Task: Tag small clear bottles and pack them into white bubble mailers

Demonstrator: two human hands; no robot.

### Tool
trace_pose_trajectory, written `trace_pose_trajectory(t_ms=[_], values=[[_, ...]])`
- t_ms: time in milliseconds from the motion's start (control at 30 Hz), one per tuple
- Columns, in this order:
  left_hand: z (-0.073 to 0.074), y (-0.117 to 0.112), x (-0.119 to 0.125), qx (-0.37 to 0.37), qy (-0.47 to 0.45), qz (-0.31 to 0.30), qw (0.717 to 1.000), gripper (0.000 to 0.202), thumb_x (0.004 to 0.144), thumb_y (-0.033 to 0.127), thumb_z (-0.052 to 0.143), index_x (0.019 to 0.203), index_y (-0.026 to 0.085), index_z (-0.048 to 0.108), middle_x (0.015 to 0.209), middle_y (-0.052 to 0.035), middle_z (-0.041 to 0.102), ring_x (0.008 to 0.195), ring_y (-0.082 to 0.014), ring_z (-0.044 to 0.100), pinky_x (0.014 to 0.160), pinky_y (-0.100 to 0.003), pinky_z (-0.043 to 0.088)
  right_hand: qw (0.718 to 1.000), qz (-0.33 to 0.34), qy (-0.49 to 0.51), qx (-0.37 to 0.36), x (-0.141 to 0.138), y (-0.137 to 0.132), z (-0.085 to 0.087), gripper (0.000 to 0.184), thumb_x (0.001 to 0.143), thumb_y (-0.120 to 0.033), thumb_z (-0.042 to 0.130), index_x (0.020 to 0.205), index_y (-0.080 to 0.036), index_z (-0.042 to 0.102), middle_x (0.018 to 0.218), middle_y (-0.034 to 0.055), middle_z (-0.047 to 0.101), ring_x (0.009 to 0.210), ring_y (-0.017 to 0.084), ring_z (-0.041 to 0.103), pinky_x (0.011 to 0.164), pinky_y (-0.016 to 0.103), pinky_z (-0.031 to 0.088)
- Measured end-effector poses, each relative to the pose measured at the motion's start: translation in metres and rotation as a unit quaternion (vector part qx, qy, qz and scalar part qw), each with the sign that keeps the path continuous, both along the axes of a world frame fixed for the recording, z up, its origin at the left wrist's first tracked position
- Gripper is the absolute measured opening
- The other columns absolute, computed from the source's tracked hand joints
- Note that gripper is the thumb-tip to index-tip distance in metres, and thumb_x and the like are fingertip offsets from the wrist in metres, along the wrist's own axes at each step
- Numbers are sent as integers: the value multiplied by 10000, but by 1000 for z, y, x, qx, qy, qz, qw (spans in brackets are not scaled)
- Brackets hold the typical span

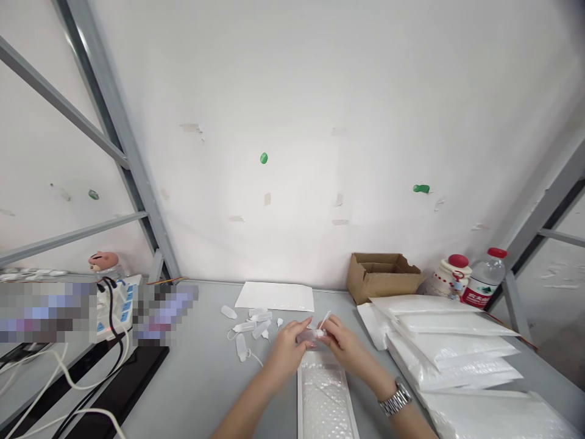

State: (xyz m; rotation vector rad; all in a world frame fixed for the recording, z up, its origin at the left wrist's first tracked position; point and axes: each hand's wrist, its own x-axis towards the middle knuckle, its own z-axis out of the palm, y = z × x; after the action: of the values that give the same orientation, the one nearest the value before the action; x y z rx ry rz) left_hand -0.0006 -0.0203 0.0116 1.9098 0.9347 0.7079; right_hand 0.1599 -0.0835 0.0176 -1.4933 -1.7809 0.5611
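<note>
Between the fingers of my left hand is a small translucent plastic squeeze bottle, lying sideways. My right hand pinches the white cap at the bottle's neck, and a thin white strap sticks up there. How firmly the cap sits is hidden by my fingers. Directly below both hands, a bubble mailer lies on the grey table. Several similar bottles and a loose white cap are scattered left of my left hand.
White padded mailers are piled on the right. Behind them stand a cardboard box, a white jar and a red-capped water bottle. A flat white mailer lies by the wall. A power strip with cables sits left.
</note>
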Motion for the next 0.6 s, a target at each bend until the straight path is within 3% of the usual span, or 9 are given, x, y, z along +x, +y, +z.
trace_pose_trajectory(t_ms=[200, 300, 500, 600], values=[[-4, -1, -2, 55, -8, -2, 998, 457, 704, 181, 525, 1153, 260, 566, 912, -40, 609, 900, -189, 528, 850, -344, 420, 998, -22, 58, -30, -7, 5, -10, 296, 899, -394, 326, 679, -215, 410, 699, -23, 447, 665, 145, 451, 634, 267, 390], [-6, -1, -2, 28, -11, 5, 1000, 490, 730, 179, 494, 1215, 241, 508, 934, -45, 618, 898, -182, 540, 843, -334, 427, 996, -29, 81, -33, -9, 8, -14, 314, 904, -423, 302, 702, -214, 421, 697, -22, 464, 669, 146, 459, 636, 267, 395], [-7, 5, -2, -68, -35, -30, 997, 552, 765, 194, 461, 1311, 189, 379, 931, -51, 623, 771, -147, 577, 779, -318, 467, 1000, -22, -13, 5, -6, 2, -5, 224, 905, -366, 343, 821, -224, 495, 840, 8, 505, 716, 151, 500, 684, 284, 404], [-8, 6, -4, -15, -22, -25, 999, 494, 739, 165, 488, 1232, 206, 488, 1008, -60, 611, 896, -169, 561, 847, -333, 445, 999, -24, -32, 2, -9, 0, -5, 223, 914, -342, 319, 808, -227, 479, 826, 4, 498, 693, 148, 492, 655, 277, 403]])
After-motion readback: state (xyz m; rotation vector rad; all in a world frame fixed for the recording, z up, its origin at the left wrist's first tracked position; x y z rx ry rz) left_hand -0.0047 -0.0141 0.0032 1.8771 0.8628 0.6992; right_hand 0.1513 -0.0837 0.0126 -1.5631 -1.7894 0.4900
